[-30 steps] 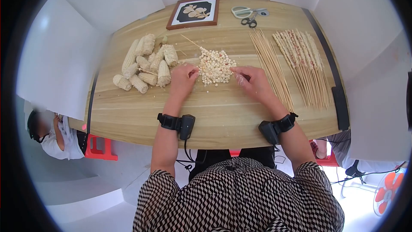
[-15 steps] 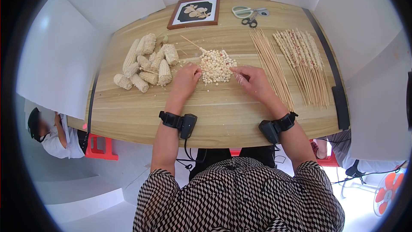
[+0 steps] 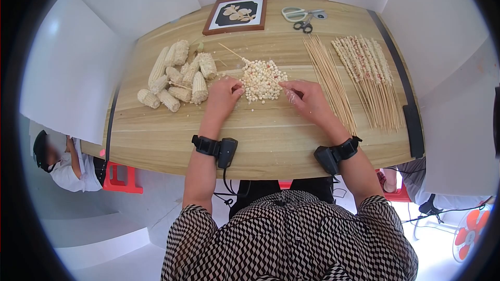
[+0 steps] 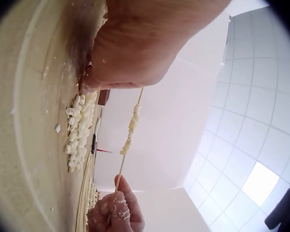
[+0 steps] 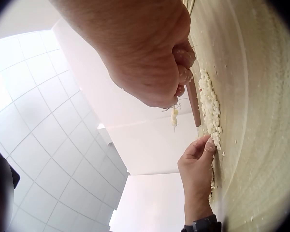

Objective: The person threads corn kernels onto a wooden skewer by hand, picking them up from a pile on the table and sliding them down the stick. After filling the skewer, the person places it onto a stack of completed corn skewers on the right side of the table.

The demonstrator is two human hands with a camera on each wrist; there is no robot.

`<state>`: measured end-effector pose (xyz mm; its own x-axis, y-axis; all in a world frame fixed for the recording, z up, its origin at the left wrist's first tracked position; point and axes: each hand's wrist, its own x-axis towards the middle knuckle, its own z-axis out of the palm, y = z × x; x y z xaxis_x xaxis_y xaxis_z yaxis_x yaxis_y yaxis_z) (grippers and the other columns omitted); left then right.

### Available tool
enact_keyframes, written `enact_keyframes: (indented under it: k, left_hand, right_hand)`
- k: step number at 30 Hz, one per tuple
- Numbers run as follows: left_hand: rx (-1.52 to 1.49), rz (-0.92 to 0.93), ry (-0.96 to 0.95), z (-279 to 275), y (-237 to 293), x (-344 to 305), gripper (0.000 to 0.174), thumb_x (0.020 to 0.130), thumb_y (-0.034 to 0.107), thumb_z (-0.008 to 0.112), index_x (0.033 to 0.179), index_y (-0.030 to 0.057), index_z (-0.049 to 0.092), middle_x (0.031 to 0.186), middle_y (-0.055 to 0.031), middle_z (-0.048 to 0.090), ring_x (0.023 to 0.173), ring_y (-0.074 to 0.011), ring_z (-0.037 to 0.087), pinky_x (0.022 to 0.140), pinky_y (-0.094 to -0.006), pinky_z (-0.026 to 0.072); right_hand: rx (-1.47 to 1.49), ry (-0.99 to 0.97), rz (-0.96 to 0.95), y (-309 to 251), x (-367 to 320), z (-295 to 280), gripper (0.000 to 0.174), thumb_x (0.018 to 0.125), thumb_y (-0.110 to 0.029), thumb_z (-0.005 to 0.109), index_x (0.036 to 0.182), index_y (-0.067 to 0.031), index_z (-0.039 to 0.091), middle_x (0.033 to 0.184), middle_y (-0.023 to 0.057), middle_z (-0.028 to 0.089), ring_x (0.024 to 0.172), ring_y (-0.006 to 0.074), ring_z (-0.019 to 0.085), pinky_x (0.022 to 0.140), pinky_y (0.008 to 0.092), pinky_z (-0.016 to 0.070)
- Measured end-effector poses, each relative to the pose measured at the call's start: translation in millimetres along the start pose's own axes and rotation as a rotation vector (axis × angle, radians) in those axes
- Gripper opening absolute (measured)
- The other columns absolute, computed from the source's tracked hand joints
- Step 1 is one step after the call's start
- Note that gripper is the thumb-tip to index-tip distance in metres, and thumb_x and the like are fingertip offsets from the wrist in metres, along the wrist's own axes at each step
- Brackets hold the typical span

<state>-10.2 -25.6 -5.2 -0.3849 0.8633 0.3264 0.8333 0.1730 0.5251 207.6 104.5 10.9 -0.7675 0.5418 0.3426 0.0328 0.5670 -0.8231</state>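
Note:
My right hand pinches a thin wooden skewer between thumb and fingers. Pale corn kernels are threaded along part of it, and white bits cling to the fingertips. From this hand the skewer slants up and left over a pile of loose corn kernels, its bare end reaching past the far side. At the pile's left edge, my left hand has its fingers bent down, thumb close to the index finger in the right wrist view. I cannot tell whether a kernel sits between them.
Several stripped corncobs lie to the left. Bare skewers and finished kernel skewers lie in rows to the right. A framed picture and scissors are at the back of the wooden table.
My left hand shifts slightly right toward the pile, then slightly back left, staying at its edge. The right hand keeps its hold on the skewer, almost still.

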Motion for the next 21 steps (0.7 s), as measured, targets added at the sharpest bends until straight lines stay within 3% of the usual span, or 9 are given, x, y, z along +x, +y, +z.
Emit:
enact_keyframes:
  k: [7,10,13,15,18,21]
  left_hand:
    - [0.082,0.085,0.032,4.7,-3.4,1.1,0.016,0.076,0.008,0.067,0.089,0.0000,0.064,0.077,-0.0146,0.061,0.070,-0.0282,0.060,0.065,-0.0354,0.0476]
    - [0.052,-0.024,0.024,4.4,-0.5,0.8,0.017,0.078,0.008,0.065,0.092,-0.0006,0.063,0.077,-0.0140,0.061,0.070,-0.0260,0.061,0.066,-0.0346,0.0480]
    - [-0.137,-0.167,0.081,4.7,-0.1,1.7,0.016,0.082,0.007,0.064,0.094,-0.0020,0.061,0.081,-0.0110,0.064,0.071,-0.0191,0.061,0.065,-0.0299,0.0485]
    - [-0.699,-0.331,0.210,8.0,-3.8,2.9,0.015,0.086,0.006,0.061,0.098,-0.0031,0.061,0.086,-0.0078,0.065,0.072,-0.0124,0.060,0.065,-0.0239,0.0479]
    - [-0.956,-0.391,0.362,0.0,-6.9,5.8,0.014,0.088,0.005,0.059,0.099,-0.0037,0.061,0.084,-0.0063,0.064,0.072,-0.0087,0.057,0.060,-0.0195,0.0452]
    - [-1.168,-0.339,0.439,-5.9,-23.7,7.9,0.015,0.088,0.004,0.058,0.102,-0.0040,0.061,0.084,-0.0078,0.064,0.070,-0.0102,0.057,0.059,-0.0194,0.0441]
  right_hand:
    - [0.011,-0.003,-0.004,2.4,0.0,1.6,0.023,0.082,-0.002,0.058,0.103,-0.0004,0.065,0.073,0.0156,0.059,0.059,0.0226,0.053,0.058,0.0306,0.0442]
    - [0.017,0.000,-0.014,5.1,-0.1,2.6,0.023,0.082,-0.002,0.058,0.104,-0.0005,0.065,0.073,0.0156,0.059,0.059,0.0228,0.053,0.059,0.0308,0.0443]
    - [-0.007,-0.009,-0.012,0.7,0.2,0.5,0.023,0.082,-0.002,0.059,0.104,-0.0008,0.065,0.073,0.0152,0.058,0.060,0.0228,0.053,0.059,0.0309,0.0443]
    - [-0.021,-0.019,-0.012,-0.5,-0.2,0.4,0.023,0.081,-0.002,0.059,0.104,-0.0011,0.065,0.073,0.0149,0.058,0.060,0.0228,0.053,0.059,0.0309,0.0442]
    - [-0.023,-0.014,-0.053,0.4,-0.4,2.1,0.024,0.081,-0.002,0.059,0.104,-0.0017,0.065,0.073,0.0141,0.059,0.060,0.0216,0.053,0.059,0.0304,0.0442]
    - [0.025,-0.029,-0.060,-3.5,-0.6,2.5,0.024,0.081,-0.002,0.059,0.104,-0.0020,0.065,0.074,0.0136,0.059,0.059,0.0198,0.053,0.058,0.0290,0.0441]
